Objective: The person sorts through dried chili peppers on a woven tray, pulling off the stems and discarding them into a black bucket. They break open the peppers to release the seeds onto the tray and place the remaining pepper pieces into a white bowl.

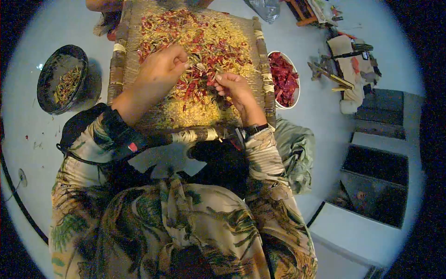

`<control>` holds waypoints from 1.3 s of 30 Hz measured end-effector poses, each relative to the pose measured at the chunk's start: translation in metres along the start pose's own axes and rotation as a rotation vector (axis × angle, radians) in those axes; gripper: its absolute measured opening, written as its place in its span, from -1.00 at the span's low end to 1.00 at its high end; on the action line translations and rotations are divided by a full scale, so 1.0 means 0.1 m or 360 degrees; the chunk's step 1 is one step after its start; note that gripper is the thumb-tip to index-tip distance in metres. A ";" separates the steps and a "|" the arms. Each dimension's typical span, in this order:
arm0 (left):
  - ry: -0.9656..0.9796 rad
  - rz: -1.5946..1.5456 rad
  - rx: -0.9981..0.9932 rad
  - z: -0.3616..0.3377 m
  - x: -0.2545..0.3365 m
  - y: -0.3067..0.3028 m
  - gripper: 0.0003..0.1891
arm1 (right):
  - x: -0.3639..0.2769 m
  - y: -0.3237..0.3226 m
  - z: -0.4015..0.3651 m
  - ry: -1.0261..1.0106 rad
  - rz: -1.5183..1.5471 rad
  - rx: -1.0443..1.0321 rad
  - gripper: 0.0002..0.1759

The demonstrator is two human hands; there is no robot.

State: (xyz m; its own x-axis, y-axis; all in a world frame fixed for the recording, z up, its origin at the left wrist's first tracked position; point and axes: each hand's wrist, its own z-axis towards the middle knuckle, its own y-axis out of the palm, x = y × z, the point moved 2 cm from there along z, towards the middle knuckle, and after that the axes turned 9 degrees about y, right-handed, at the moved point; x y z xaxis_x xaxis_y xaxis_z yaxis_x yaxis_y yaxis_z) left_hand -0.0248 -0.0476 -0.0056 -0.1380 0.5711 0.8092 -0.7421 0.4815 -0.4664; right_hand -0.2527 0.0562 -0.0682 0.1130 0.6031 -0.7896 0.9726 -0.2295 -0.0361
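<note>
A woven mesh tray (pixel 153 118) on a wooden frame stands in front of me, spread with broken dried red chilies (pixel 197 88) and many yellow seeds (pixel 195 114). Over its middle, my left hand (pixel 162 65) is closed, thumb and fingertips together. What it holds, if anything, is too small to make out. To its right, my right hand (pixel 234 89) pinches a small piece of dried chili (pixel 216 74) just above the pile. The two hands are apart, with chili pieces between them.
To the left, a black bucket (pixel 44 100) contains stems and scraps. A white bowl (pixel 297 95) of red chili pieces stands right of the tray. A greenish plastic bag (pixel 299 153) lies by my right arm. Part of another person (pixel 104 5) shows at the top left.
</note>
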 end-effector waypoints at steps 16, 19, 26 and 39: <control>-0.0111 -0.0618 -0.0195 -0.20 -0.28 0.66 -0.82 | 0.02 0.37 -0.23 -0.0051 0.0279 -0.0158 -0.69; -0.0195 -0.0592 -0.0253 -0.20 -0.27 0.60 -0.83 | -0.01 0.39 -0.24 -0.0156 0.0146 0.0099 -0.63; -0.0199 -0.0624 -0.0224 -0.20 -0.20 0.52 -0.82 | -0.06 0.35 -0.27 -0.0196 0.0015 0.0024 -0.58; -0.0059 -0.0622 -0.0091 -0.06 -0.39 0.29 -0.88 | 0.11 -0.01 -0.07 -0.0471 -0.0980 0.0306 -0.85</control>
State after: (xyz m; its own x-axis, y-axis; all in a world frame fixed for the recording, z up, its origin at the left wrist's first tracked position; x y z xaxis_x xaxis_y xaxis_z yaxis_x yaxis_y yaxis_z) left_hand -0.0370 -0.0516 -0.0525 0.1232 0.3135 0.9416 -0.7057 0.6948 -0.1390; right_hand -0.2512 0.0682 -0.0721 -0.5322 0.4399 -0.7233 0.7860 -0.0607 -0.6153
